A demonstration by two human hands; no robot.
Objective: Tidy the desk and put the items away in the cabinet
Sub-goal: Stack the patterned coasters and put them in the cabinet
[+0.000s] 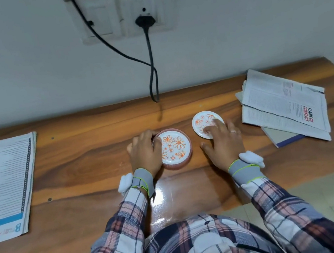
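A round pink container [181,161] with a white lid printed with orange flowers stands in the middle of the wooden desk [92,160]. My left hand [145,151] curls round its left side. To its right lies a smaller white flower-printed lid [201,121], flat on the desk. My right hand [222,141] rests on that lid's near right part with straight, spread fingers, thumb on the desk.
An open newspaper [0,185] lies at the left. Folded magazines and a notebook [285,105] are stacked at the right end. Two black cables [152,67] hang from wall sockets [126,12] down behind the desk's back edge. Floor shows past the right corner.
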